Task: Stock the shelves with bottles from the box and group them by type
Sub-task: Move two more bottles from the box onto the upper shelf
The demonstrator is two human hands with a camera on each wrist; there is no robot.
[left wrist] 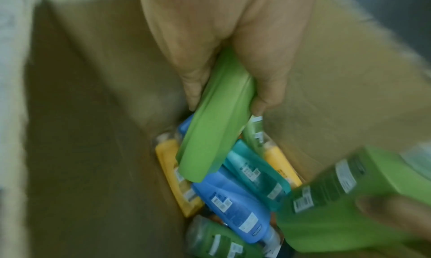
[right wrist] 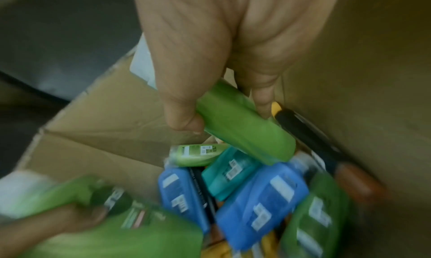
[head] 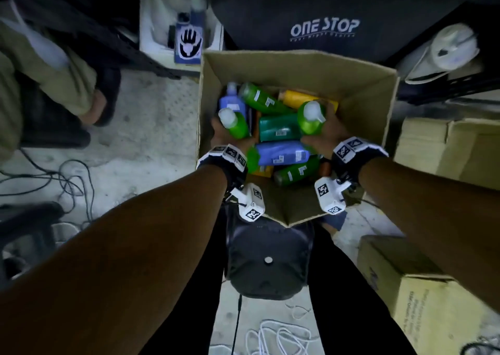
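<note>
An open cardboard box point(head: 359, 89) on the floor holds several bottles in green, blue, teal and yellow. My left hand point(head: 224, 135) grips a light green bottle with a white cap point(head: 235, 124) at the box's left side; the left wrist view shows that green bottle point(left wrist: 214, 122) between thumb and fingers. My right hand point(head: 328, 135) grips a second light green bottle point(head: 311, 119) at the box's right, the same green bottle point(right wrist: 245, 129) in the right wrist view. A blue bottle point(head: 281, 153) and a teal bottle point(head: 278, 127) lie between my hands.
Dark shelving point(head: 305, 16) printed ONE STOP stands behind the box. Closed cartons point(head: 443, 143) are stacked at the right. Another person's leg and foot point(head: 89, 102) are at the left. Cables point(head: 70, 181) trail over the floor, and a black stool point(head: 267, 260) stands between my legs.
</note>
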